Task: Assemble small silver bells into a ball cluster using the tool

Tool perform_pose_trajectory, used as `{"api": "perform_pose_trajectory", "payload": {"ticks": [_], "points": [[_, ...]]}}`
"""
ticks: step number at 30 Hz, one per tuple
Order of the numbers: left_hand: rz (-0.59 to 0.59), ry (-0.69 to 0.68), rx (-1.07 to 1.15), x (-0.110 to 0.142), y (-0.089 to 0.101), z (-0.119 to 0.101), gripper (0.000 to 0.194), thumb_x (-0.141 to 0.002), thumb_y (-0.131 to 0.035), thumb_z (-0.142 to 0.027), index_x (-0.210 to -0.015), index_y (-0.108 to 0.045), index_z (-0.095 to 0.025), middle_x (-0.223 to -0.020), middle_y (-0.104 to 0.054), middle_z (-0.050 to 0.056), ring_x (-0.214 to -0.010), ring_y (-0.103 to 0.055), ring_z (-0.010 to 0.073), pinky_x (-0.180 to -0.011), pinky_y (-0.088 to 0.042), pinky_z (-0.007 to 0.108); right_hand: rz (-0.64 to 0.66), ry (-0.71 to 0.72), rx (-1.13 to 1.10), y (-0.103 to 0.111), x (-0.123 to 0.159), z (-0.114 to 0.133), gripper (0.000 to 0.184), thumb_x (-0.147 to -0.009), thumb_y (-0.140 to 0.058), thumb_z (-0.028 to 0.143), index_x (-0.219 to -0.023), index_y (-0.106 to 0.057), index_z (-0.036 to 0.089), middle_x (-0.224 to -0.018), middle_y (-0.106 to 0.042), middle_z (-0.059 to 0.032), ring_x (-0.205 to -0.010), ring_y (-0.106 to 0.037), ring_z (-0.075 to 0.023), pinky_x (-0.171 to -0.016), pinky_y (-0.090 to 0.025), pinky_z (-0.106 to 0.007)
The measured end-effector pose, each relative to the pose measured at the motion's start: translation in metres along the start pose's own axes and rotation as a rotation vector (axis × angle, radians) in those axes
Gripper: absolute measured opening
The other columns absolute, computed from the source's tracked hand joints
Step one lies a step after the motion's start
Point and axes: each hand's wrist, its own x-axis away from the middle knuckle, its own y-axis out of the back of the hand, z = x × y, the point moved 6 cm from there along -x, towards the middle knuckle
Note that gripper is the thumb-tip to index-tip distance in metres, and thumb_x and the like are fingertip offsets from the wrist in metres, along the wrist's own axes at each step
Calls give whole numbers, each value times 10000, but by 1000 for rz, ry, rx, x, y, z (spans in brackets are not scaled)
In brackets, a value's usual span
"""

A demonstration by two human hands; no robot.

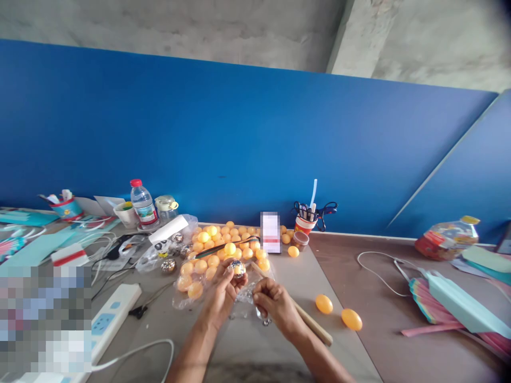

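Observation:
My left hand [225, 287] is closed around a shiny silver ball [238, 268], holding it up over the desk. Just to the right, my right hand [274, 301] is in a pinch, a little apart from the ball; anything between its fingertips is too small to make out. A wooden stick [315, 325] passes behind the right hand and wrist. Between the hands lies crumpled clear plastic [245, 293], with a small shiny metal piece [266, 322] below. Many orange balls [213, 260] lie beyond the hands, partly in clear plastic.
Two orange balls [324, 304] lie right of the stick. A phone [271, 232] with a blurred screen stands at the back, beside a pen cup [305, 223]. More silver balls [168, 265], a water bottle [144, 206] and a power strip [115, 308] are on the left.

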Motion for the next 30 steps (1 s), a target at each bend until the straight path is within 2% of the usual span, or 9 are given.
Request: {"api": "perform_pose_trajectory", "payload": {"ticks": [6,9,13,20,26,30], "points": [[35,33,-63,2,-4,7,353,-681,-798,-269,-997,-653,-208,-833,-708,25,-741,-683,187,-739,-510,316,-41,76,-156,3,-1,9,250,-730,-700,358,-661,-547,172,-547,-552,35,-460,-426,-73,-488,-318,-220],[55,29,-84,2,-3,10,343,-699,-790,-275,-1007,-658,-202,-864,-711,39,-757,-684,194,-750,-505,324,-71,69,-223,5,-2,7,312,-711,-734,412,-687,-536,172,-599,-591,28,-419,-408,-53,-453,-279,-212],[76,34,-105,1,-1,13,328,-712,-785,-264,-1010,-662,-201,-893,-716,47,-770,-684,197,-775,-501,339,-76,48,-363,6,-5,5,389,-694,-754,472,-677,-497,180,-550,-556,51,-375,-364,-37,-425,-233,-202],[158,25,-176,3,-4,16,279,-778,-727,-259,-1038,-638,-205,-875,-708,43,-723,-654,170,-736,-495,323,-25,-44,-411,1,-3,6,351,-612,-825,375,-768,-596,160,-677,-632,9,-513,-538,-94,-547,-384,-229],[174,26,-236,5,-6,19,297,-774,-730,-264,-1047,-635,-197,-944,-693,64,-740,-637,170,-743,-489,322,-64,-11,-320,1,-4,6,335,-662,-770,416,-696,-542,173,-606,-596,20,-441,-417,-67,-473,-292,-222],[119,21,-277,3,-2,20,327,-737,-764,-273,-1033,-643,-204,-1015,-679,73,-897,-631,208,-810,-496,340,-107,30,-257,6,-6,3,309,-691,-738,409,-670,-544,169,-504,-452,67,-462,-329,-60,-485,-246,-220]]}}
